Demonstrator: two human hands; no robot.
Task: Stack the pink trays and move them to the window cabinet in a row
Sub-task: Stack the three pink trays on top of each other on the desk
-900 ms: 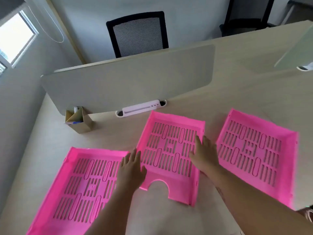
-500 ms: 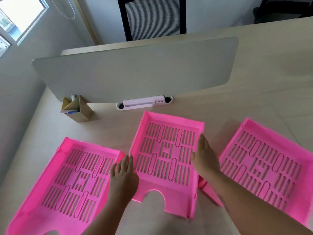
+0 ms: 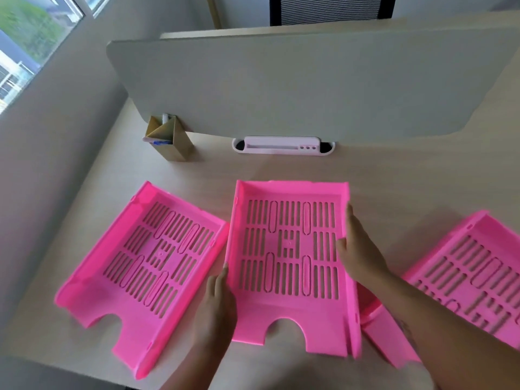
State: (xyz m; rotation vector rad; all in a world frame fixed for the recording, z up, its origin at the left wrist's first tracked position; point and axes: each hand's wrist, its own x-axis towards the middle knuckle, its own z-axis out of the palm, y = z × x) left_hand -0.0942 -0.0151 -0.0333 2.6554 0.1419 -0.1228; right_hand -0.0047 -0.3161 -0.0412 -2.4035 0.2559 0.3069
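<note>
You have three pink trays on the desk (image 3: 394, 175), all lying flat with their slotted floors up and their notched front edges toward you. The middle tray (image 3: 289, 257) sits square to you; the left tray (image 3: 146, 271) is angled beside it, its far right corner just about meeting the middle tray's left wall; the right tray (image 3: 464, 282) is angled the other way, and its near left corner lies under your right forearm, close against the middle tray's right side.

Both your hands are on the middle tray. Your left hand (image 3: 216, 302) lies along the left wall near the front, fingers straight and together, pressed to the outside of the wall rather than curled over it. Your right hand (image 3: 357, 251) is on the right wall further back, with the thumb over the rim on the inside and the fingers out of sight on the outer side, so it looks clamped on that wall. The tray's base appears to rest on the desk.

Beyond the trays you have one grey divider panel (image 3: 309, 85) standing across the desk, one white cable slot (image 3: 282, 146) at its foot, and one small cardboard pen holder (image 3: 168, 139) to the left of it. One window (image 3: 31, 43) shows at the upper left.
</note>
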